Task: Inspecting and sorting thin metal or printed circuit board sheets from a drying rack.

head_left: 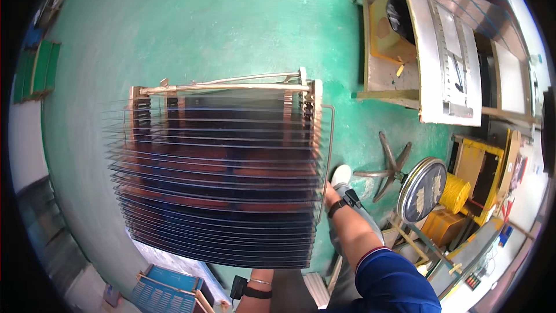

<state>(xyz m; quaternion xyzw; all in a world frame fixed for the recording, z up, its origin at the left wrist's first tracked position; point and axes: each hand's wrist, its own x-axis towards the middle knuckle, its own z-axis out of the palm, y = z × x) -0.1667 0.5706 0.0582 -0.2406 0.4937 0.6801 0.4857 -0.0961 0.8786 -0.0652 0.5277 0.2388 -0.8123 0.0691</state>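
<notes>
In front of me stands a metal rack (pixel 226 87) on the green floor, with several thin dark panels (pixel 214 197) stacked one above another on both sides' slotted uprights. My right hand (pixel 329 190) is at the rack's right side, closed at the bent metal side handle (pixel 332 139); its fingertips are hidden. My left forearm (pixel 259 293) comes up at the near edge of the stack. The panels cover my left hand, so its fingers do not show. Each wrist wears a dark strap.
A round-seated stool (pixel 423 190) with a splayed metal base is to the right. Behind it are a yellow spool (pixel 454 193) and a workbench. A wooden table (pixel 391 97) with a white top is at the far right. A blue slatted crate (pixel 165 291) sits at the near left.
</notes>
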